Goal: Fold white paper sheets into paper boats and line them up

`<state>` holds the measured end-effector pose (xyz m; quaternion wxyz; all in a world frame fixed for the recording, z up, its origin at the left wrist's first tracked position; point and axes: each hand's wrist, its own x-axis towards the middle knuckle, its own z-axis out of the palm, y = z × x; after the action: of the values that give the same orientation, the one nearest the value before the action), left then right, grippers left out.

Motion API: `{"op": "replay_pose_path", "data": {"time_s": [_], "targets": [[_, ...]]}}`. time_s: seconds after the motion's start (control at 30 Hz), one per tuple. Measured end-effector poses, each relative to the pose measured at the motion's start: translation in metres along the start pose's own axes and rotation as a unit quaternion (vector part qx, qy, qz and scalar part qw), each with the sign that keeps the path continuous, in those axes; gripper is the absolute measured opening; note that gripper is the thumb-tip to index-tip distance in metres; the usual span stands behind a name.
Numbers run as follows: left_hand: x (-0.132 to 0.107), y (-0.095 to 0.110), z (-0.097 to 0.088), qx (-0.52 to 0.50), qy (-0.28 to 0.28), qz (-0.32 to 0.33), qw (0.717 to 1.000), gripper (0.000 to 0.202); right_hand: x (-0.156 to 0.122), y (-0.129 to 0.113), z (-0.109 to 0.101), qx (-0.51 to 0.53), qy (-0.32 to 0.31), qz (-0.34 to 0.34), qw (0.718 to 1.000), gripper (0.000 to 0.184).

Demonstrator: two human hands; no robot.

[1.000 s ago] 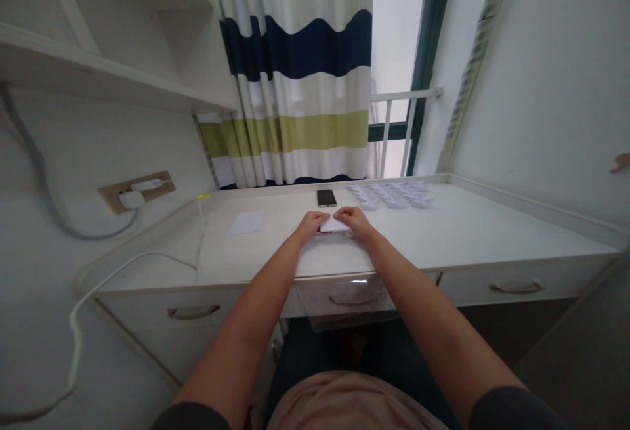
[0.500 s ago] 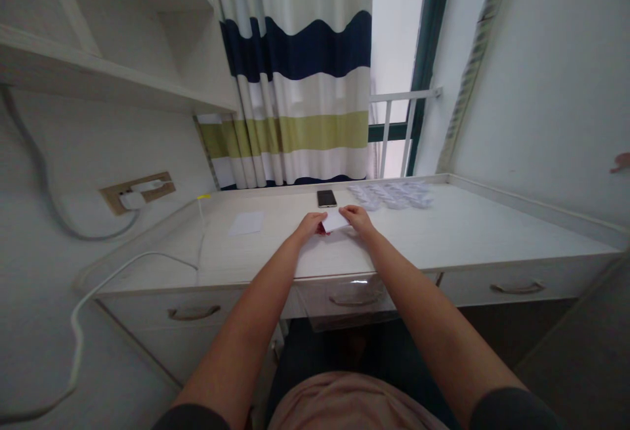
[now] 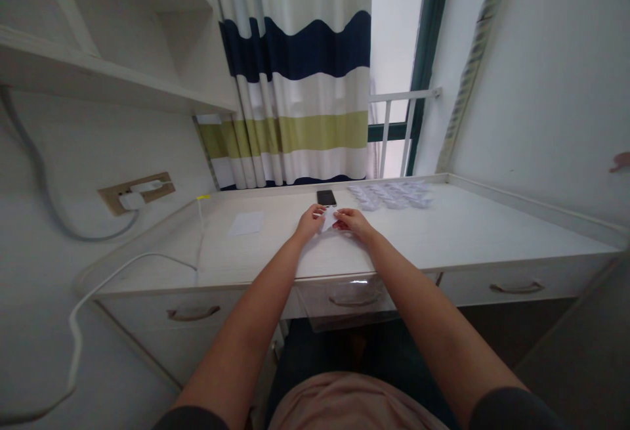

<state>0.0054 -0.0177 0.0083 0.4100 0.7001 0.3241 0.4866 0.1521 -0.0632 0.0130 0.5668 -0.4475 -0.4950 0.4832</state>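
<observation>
Near the middle of the counter (image 3: 467, 230) the two hands are close together. The left hand (image 3: 310, 222) and the right hand (image 3: 352, 222) each pinch one side of a small white paper (image 3: 328, 218), which sits between them, low over the counter top. I cannot tell if it touches the top.

Just behind the hands lies a dark phone (image 3: 326, 197), flat on the counter. To the right of the phone is a bunch of little white paper pieces (image 3: 391, 195), all close to each other. To the left of the hands, a bit apart, lies a flat white sheet (image 3: 246, 223).

The counter is pale wood with a low rim, and it has drawers with curved handles (image 3: 193, 312) under it. A white cable (image 3: 98, 285) runs from a wall plug (image 3: 135, 192) on the left and hangs over the counter edge. Above that is a white shelf (image 3: 98, 79). At the back hangs a curtain (image 3: 300, 88) with blue, green and white stripes, and next to it is a window with a white rail (image 3: 403, 95).

The small paper is plain white with no marks that I can see. It looks bent or folded, with a pointy part sticking up, but it is too tiny to tell how.
</observation>
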Motion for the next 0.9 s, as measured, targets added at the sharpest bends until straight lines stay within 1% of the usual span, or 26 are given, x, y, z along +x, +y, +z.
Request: {"op": "replay_pose_path", "data": {"time_s": [0.1,0.17,0.27,0.37,0.6,0.7,0.83,0.9], "targets": [[-0.0005,0.0007,0.0011,-0.002,-0.031,-0.009,0.999,0.012,-0.0056,-0.0035,0.0009,0.02,-0.032,-0.015,0.999,0.012],[-0.0006,0.0009,0.0018,-0.019,-0.042,-0.021,0.999,0.011,-0.0082,-0.0045,0.0005,0.028,-0.043,-0.023,0.998,0.018],[-0.0012,0.0011,0.0027,-0.049,-0.064,-0.038,0.996,0.015,-0.0084,-0.0035,-0.0005,0.02,-0.029,-0.025,0.999,0.024],[-0.0019,0.0008,0.0032,-0.068,-0.086,-0.051,0.993,0.017,-0.0066,-0.002,-0.0006,0.016,-0.019,-0.024,0.999,0.023],[-0.0012,-0.0013,0.0026,-0.068,-0.081,-0.062,0.992,0.021,-0.0072,-0.0033,0.0011,0.015,-0.031,-0.023,0.999,0.02],[-0.0013,0.0014,0.0021,-0.085,-0.085,-0.079,0.99,0.024,-0.0077,-0.0041,0.0006,0.016,-0.049,-0.03,0.998,0.018],[-0.0023,0.0064,0.0025,-0.119,-0.086,-0.102,0.984,0.033,-0.0055,-0.0018,0.0,0.03,-0.062,-0.023,0.997,0.014],[-0.0024,0.0068,0.003,-0.117,-0.08,-0.107,0.984,0.032,-0.003,0.0013,-0.0002,0.031,-0.057,-0.022,0.998,0.013]]}}
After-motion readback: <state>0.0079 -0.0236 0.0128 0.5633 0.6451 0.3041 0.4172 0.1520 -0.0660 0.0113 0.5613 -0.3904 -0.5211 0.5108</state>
